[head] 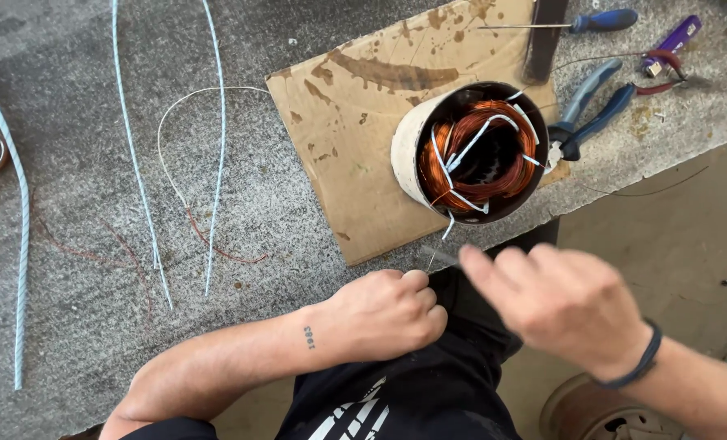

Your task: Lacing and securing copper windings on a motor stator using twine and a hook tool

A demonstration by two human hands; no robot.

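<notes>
Nearest the body, the left hand (388, 314) is curled into a closed fist at the near edge of the grey concrete bench (86, 204), knuckles toward the right; whatever it may pinch is hidden inside the fist. Just beside it, off the bench edge and over the dark trousers, the right hand (563, 305) is blurred, its fingers (482, 273) bunched and pointing toward the left fist. I cannot tell whether it grips anything; a thin pale strand (442, 244) runs between the two hands and up to the motor part.

Just beyond both hands stands the round white-cased motor stator with copper windings (469, 155), tilted so its open mouth faces the camera, with white sleeved leads (473, 138) crossing the coils. It rests on a stained sheet of brown cardboard (347, 138), whose near corner reaches almost to the bench edge above the left fist.

To the right of the stator, touching the cardboard's edge, lie blue-handled pliers (592, 110); farther off are a blue-handled screwdriver (592, 22) and a purple lighter (671, 39).

Left of the fist the bench is open, crossed only by long pale blue-white cords (135, 163), a loop of thin white wire (168, 155) and a few red wire strands (209, 240). Right of the right hand the bench ends and a bare floor (673, 244) lies below.
</notes>
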